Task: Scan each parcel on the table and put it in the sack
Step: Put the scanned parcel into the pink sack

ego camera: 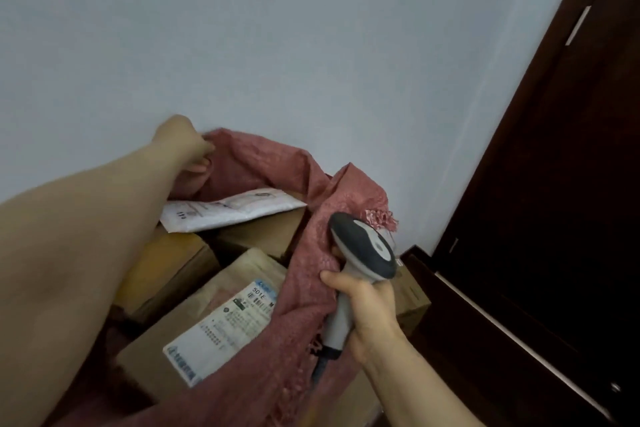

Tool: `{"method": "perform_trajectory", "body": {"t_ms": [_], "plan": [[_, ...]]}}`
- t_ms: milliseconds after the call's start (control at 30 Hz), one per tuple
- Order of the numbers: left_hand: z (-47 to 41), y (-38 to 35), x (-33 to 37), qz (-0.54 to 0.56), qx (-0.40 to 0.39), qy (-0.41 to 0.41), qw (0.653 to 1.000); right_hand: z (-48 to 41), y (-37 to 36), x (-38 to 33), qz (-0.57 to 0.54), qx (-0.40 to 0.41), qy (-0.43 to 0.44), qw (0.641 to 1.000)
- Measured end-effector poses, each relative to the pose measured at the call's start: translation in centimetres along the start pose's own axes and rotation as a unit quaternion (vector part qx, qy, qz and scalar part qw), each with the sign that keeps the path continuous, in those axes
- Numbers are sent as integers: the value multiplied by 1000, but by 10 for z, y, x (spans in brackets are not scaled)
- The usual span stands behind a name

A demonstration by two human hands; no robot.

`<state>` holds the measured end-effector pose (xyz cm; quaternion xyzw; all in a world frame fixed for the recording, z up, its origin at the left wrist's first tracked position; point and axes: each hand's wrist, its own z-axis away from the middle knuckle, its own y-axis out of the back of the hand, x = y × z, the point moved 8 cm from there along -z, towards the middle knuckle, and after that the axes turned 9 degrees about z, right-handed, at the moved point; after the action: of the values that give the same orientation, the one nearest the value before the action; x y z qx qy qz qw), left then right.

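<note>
We see the sack (pixel 277 163) low in the middle of the view, standing against the wall (pixel 277 28) with its mouth pulled wide. It is a reddish-pink woven cloth, crumpled, with loose frayed threads along its cut rim.

Several parcels lie inside it. Nearest us is a brown cardboard box (pixel 194 333), tilted, with a white shipping label (pixel 225 322) that has a blue strip at its top corner. The print on it is too blurred for us to read with confidence. A white padded mailer (pixel 225 211) lies flat farther back, resting across the tops of two plain brown boxes, one to the left (pixel 166 263) and one behind (pixel 266 232).

The left hand (pixel 187 146) reaches to the far rim of the sack with its fingers curled round the cloth, gripping it and holding that side up.

The right hand (pixel 367 308) is at the near right rim, clenched round the grey handle of a scanner (pixel 363 253). The scanner's dark grey and white head points up and away from us, and a dark cable leaves the bottom of the handle. The thumb of this hand lies against the sack's cloth, which drapes beside the scanner. We cannot tell whether it also pinches the cloth.

Just right of the sack, outside it, the corner of another cardboard box (pixel 412 295) shows. Beyond that is a dark brown door (pixel 554 184).
</note>
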<state>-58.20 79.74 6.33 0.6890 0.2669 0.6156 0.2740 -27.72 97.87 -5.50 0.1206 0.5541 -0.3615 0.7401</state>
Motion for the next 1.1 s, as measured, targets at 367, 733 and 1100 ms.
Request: {"method": "perform_trajectory", "body": {"t_ms": [367, 733, 1100], "plan": [[28, 19, 1, 41, -3, -30, 999, 24, -37, -19, 48, -97, 84, 991], [133, 74, -113, -52, -107, 257, 959, 13, -42, -3, 44, -90, 7, 995], [140, 156, -108, 374, 141, 209, 892, 7, -38, 8, 83, -71, 12, 994]]}}
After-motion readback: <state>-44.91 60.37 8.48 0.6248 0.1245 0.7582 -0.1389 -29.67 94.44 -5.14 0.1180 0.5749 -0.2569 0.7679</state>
